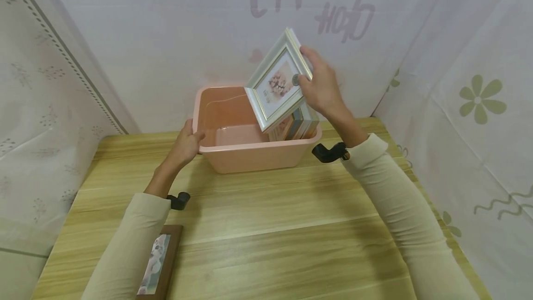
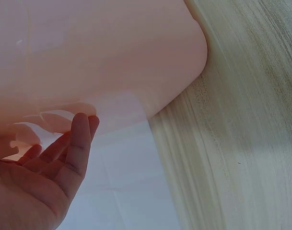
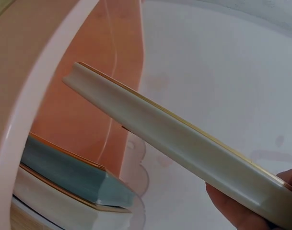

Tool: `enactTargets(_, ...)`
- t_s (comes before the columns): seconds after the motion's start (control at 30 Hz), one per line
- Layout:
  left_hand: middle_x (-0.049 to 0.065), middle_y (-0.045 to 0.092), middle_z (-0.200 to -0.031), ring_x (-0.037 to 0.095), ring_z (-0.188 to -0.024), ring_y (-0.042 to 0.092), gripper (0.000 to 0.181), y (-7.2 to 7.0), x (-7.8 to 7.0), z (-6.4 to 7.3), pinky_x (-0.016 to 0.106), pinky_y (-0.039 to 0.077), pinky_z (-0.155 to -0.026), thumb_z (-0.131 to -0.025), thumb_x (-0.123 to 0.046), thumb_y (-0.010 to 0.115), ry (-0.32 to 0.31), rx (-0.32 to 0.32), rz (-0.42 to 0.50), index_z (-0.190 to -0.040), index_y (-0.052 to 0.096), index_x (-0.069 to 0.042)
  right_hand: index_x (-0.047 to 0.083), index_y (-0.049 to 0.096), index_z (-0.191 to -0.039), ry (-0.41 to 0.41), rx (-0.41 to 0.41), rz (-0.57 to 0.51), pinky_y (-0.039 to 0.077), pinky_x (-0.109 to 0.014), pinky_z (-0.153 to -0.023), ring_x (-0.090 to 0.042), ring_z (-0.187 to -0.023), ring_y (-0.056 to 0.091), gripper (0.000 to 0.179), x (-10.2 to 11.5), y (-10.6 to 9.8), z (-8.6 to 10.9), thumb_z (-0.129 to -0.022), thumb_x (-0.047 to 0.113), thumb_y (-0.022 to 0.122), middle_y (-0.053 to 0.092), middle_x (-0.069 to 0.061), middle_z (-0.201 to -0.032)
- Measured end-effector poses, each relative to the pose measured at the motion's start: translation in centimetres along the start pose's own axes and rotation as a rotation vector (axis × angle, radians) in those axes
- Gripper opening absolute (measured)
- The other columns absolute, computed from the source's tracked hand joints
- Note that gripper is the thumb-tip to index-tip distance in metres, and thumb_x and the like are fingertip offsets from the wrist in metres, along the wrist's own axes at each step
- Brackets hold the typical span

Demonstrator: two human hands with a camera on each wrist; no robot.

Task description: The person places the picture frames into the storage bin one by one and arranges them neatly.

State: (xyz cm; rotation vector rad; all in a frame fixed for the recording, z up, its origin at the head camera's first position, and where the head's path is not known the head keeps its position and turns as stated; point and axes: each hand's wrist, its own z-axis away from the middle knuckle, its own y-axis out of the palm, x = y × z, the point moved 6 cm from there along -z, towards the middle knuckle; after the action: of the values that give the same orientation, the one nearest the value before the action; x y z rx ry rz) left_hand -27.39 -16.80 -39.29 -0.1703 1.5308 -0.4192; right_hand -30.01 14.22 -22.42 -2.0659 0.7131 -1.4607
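In the head view my right hand [image 1: 324, 84] grips the right side of a white picture frame [image 1: 276, 82] with thin gold lines. The frame is tilted above the right half of a pink plastic basin [image 1: 254, 157]. Seen edge-on in the right wrist view, the white picture frame [image 3: 179, 139] has fingers around its near end. Below it, several other picture frames [image 1: 301, 124] stand together at the basin's right end, a blue-grey one [image 3: 69, 167] among them. My left hand [image 1: 186, 145] holds the basin's left rim, thumb over the top; its fingers [image 2: 78, 148] lie along the outer wall.
A brown picture frame [image 1: 164, 263] lies on the wood-grain table [image 1: 266, 226] at the lower left, partly covered by the left sleeve. Patterned white cloth [image 1: 166, 36] hangs behind the basin and along both sides. Each wrist wears a black camera mount [image 1: 331, 153].
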Motion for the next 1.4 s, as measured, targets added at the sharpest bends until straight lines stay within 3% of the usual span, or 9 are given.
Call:
enactTargets(0.1,0.031,0.044,-0.130,0.030,-0.096,0.056,0.051,0.0,-0.1,0.0,0.026,0.052,-0.064,-0.105,-0.015,0.032,-0.002,0.003,0.007,-0.148,0.017,0.008,0.015,0.032,-0.155,0.010,0.010,0.003,0.036,-0.019,-0.045,-0.016,-0.067,0.052,0.061,-0.3,0.6,0.0,-0.098,0.001,0.051,0.036,-0.003,-0.158)
enactTargets(0.23,0.031,0.043,-0.131,0.033,-0.099,0.055,0.051,0.0,-0.1,0.0,0.026,0.052,-0.065,-0.105,-0.015,0.032,-0.009,0.006,0.012,-0.148,0.017,0.008,0.013,0.031,-0.156,0.012,0.021,0.031,0.034,-0.021,-0.045,-0.012,-0.045,0.031,0.061,-0.5,1.4,0.0,-0.099,0.002,0.050,0.036,-0.005,-0.158)
enactTargets(0.5,0.032,0.045,-0.129,0.034,-0.098,0.056,0.051,0.0,0.0,-0.1,0.026,0.052,-0.063,-0.104,-0.012,0.033,-0.008,-0.008,0.007,-0.148,0.018,0.010,0.011,0.030,-0.156,-0.004,0.028,0.057,0.034,-0.020,-0.042,-0.011,-0.045,0.037,0.062,-1.0,2.9,-0.1,-0.098,0.000,0.050,0.043,-0.010,-0.153)
enactTargets(0.63,0.032,0.044,-0.129,0.035,-0.100,0.055,0.050,0.0,0.0,-0.2,0.027,0.052,-0.063,-0.104,-0.010,0.033,-0.007,-0.008,0.010,-0.147,0.018,0.010,0.012,0.030,-0.156,-0.010,0.036,0.066,0.030,-0.021,-0.040,-0.010,-0.041,0.030,0.063,-1.3,3.6,-0.1,-0.097,-0.001,0.049,0.066,-0.015,-0.106)
enactTargets(0.73,0.033,0.043,-0.130,0.037,-0.102,0.055,0.050,0.1,0.0,-0.2,0.027,0.053,-0.064,-0.104,-0.010,0.033,-0.005,-0.005,0.016,-0.147,0.018,0.010,0.012,0.032,-0.155,-0.021,0.035,0.085,0.026,-0.022,-0.041,-0.010,-0.041,0.027,0.062,-1.3,4.0,-0.1,-0.097,-0.001,0.049,0.046,-0.009,-0.063)
enactTargets(0.8,0.033,0.043,-0.131,0.037,-0.102,0.055,0.050,0.1,0.0,-0.2,0.026,0.053,-0.064,-0.104,-0.010,0.033,-0.005,-0.006,0.019,-0.147,0.018,0.010,0.012,0.032,-0.155,-0.021,0.035,0.095,0.026,-0.022,-0.041,-0.010,-0.042,0.027,0.062,-1.4,4.2,0.0,-0.096,-0.001,0.048,0.039,-0.006,-0.057)
enactTargets(1.13,0.033,0.043,-0.130,0.037,-0.101,0.055,0.050,0.0,0.0,-0.2,0.026,0.053,-0.065,-0.104,-0.012,0.032,0.008,-0.005,0.005,-0.147,0.018,0.010,0.011,0.032,-0.155,0.000,0.065,0.094,0.027,-0.023,-0.040,-0.011,-0.040,0.029,0.064,-2.3,5.6,0.1,-0.094,-0.004,0.047,0.040,-0.005,-0.054)
enactTargets(1.27,0.033,0.043,-0.132,0.037,-0.103,0.054,0.051,0.0,0.0,-0.1,0.026,0.052,-0.066,-0.105,-0.014,0.032,0.009,-0.002,0.002,-0.148,0.017,0.010,0.008,0.032,-0.154,-0.024,0.054,0.130,0.035,-0.026,-0.048,-0.017,-0.053,0.044,0.065,-2.2,6.0,0.2,-0.092,-0.007,0.047,0.065,-0.019,-0.088)
enactTargets(1.4,0.032,0.043,-0.131,0.036,-0.101,0.054,0.051,-0.1,-0.1,-0.1,0.026,0.052,-0.065,-0.104,-0.012,0.032,0.009,-0.008,0.001,-0.148,0.018,0.010,0.007,0.033,-0.154,-0.054,0.056,0.179,0.037,-0.031,-0.055,-0.024,-0.068,0.046,0.065,-2.0,6.4,0.2,-0.092,-0.008,0.045,0.065,-0.024,-0.106)
